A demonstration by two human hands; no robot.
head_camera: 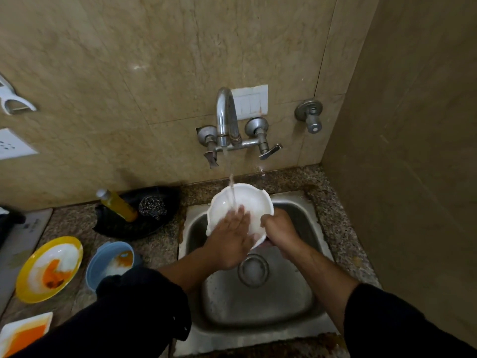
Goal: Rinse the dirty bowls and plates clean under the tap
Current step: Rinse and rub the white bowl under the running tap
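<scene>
White bowl [251,202] held tilted over the sink [258,306], tap [227,112] stream landing inside it right at the fingertips of the left hand [229,241]. That hand is flat, fingers straight, pressed on the bowl's inner face. Right hand [280,229] curled round the rim at the bowl's right edge, gripping it. On the worktop [154,251] well left of the left hand: blue bowl [98,262] and yellow plate [27,277], both smeared orange.

Dim, warm light; wide-angle edge warp; soft blur, tile glare.
</scene>
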